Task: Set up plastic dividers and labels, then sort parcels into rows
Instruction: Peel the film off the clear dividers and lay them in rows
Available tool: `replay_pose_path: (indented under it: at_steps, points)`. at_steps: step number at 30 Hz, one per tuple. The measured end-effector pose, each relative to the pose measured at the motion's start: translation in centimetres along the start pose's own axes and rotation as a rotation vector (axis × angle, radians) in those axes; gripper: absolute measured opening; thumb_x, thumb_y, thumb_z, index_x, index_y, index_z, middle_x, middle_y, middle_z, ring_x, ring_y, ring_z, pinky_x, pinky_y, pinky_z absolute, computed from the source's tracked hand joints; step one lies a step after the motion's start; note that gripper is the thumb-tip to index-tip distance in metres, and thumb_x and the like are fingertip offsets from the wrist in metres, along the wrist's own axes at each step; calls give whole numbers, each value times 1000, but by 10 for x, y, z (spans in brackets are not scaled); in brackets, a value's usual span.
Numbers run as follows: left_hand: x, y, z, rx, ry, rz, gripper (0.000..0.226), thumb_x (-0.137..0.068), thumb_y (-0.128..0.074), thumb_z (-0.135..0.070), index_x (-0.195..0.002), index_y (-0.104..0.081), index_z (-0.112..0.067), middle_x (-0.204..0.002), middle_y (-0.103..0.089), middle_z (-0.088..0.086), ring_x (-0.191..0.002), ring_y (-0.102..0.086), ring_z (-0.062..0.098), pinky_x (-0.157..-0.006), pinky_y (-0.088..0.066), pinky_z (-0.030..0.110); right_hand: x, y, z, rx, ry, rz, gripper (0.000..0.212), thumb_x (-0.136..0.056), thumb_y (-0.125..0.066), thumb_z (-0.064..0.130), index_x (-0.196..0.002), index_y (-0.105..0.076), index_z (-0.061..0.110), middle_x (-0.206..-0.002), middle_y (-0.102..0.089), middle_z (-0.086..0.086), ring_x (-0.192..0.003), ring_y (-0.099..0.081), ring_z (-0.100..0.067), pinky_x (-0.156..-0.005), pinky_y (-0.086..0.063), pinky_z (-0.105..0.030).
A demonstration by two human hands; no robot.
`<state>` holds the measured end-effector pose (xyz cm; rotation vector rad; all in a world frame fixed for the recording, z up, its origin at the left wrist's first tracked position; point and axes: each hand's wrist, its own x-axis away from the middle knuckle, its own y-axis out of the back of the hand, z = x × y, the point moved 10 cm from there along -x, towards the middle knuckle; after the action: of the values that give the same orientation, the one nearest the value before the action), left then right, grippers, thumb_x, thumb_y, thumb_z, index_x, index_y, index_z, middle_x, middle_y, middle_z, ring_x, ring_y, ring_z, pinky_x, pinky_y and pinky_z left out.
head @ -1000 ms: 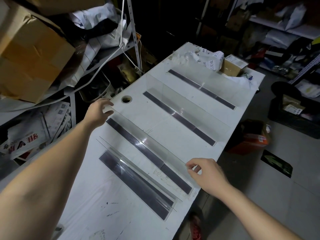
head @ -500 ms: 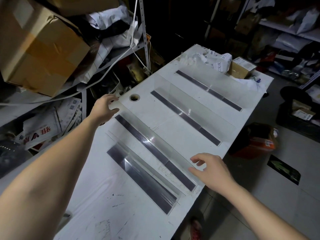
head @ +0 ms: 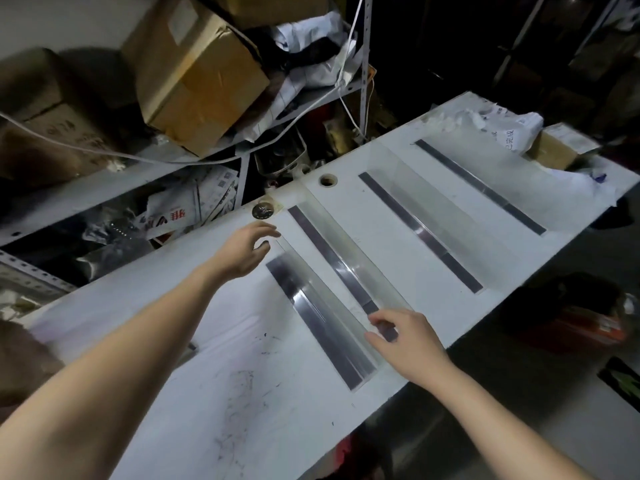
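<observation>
1. Cardboard box (head: 194, 77) is sitting on the shelf left of the tabletop (head: 207, 393).
2. Left hand (head: 242, 252) is hovering by the far end of the nearest divider (head: 311, 317); grip loose, fingers half-spread, holding nothing.
3. Four clear dividers are lying in parallel rows across the tabletop, each on a dark strip.
4. Right hand (head: 407, 339) is hovering over the near end of the second divider (head: 332, 258); grip spread, contact unclear.
5. Parcels (head: 512, 133) are sitting at the far right end.

Cluttered metal shelving (head: 86, 192) left, dark floor (head: 502, 393) right, dim.
</observation>
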<state>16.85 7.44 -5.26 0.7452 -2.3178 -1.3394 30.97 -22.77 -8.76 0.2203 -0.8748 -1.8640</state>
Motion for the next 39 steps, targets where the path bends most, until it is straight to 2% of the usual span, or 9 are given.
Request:
replay_pose_path:
  at_steps: [2, 5, 9, 13, 20, 24, 27, 33, 39]
  points:
    - [11, -3, 8, -26, 40, -5, 41, -91, -55, 2, -125, -70, -13, -143, -57, 5, -131, -52, 22, -106, -43, 34, 3, -6, -2, 37, -11, 20, 33, -94, -70, 38, -127, -67, 29, -111, -68, 17, -101, -63, -3, -90, -57, -25]
    - [17, -2, 15, -69, 57, -31, 39, -88, -62, 6, -121, -72, -12, -132, -61, 6, -123, -53, 24, -100, -43, 33, 5, -10, -3, 67, -2, 31, 31, -96, -68, 32, -127, -69, 27, -113, -70, 15, -99, -65, -4, -88, -57, -22]
    - [15, -4, 16, -146, 14, -28, 15, -88, -78, -13, -100, -77, -22, -110, -63, -1, -106, -50, 22, -91, -44, 39, 6, -13, -6, 66, -28, 22, 31, -97, -69, 26, -127, -70, 25, -113, -71, 13, -98, -66, -5, -86, -57, -21]
    - [14, -9, 18, -204, -35, -18, 7, -89, -78, -21, -92, -76, -27, -103, -66, -4, -97, -54, 20, -85, -49, 42, 8, -16, -3, 37, -53, -12, 32, -98, -67, 21, -130, -69, 21, -117, -72, 7, -97, -66, -7, -86, -54, -18]
    - [19, 9, 62, 29, 48, -39, 25, -91, -74, -4, -83, -72, -27, -93, -68, -5, -93, -69, 21, -84, -58, 43, 19, -24, 3, 30, -111, -55, 29, -99, -66, 22, -128, -71, 20, -115, -71, 10, -95, -62, -5, -83, -49, -15]
    - [17, 38, 83, 39, 44, -71, 11, -92, -73, -4, -89, -76, -14, -96, -71, 4, -99, -70, 26, -85, -57, 42, 31, -37, 7, 30, -156, -62, 27, -98, -68, 21, -124, -73, 22, -101, -64, 24, -91, -64, -2, -81, -49, -15]
    - [14, 59, 97, 26, 25, -63, 10, -93, -72, -4, -92, -76, -13, -101, -73, 6, -101, -71, 26, -88, -58, 45, 39, -50, 15, 28, -156, -63, 25, -97, -68, 21, -120, -74, 25, -95, -61, 33, -90, -64, 1, -78, -49, -13]
    - [10, 74, 120, 1, -9, -2, 14, -93, -68, 0, -99, -74, -11, -107, -74, 7, -104, -70, 23, -95, -59, 44, 53, -77, 32, 4, -192, -97, 22, -95, -69, 15, -102, -78, 34, -90, -68, 33, -86, -66, 3, -72, -47, -3]
    - [6, 71, 134, 50, -19, 1, 17, -92, -69, 2, -100, -74, -11, -105, -74, 5, -100, -71, 20, -92, -58, 34, 65, -100, 44, -12, -212, -114, 20, -94, -71, 18, -105, -79, 32, -93, -69, 33, -86, -67, 3, -84, -58, -22]
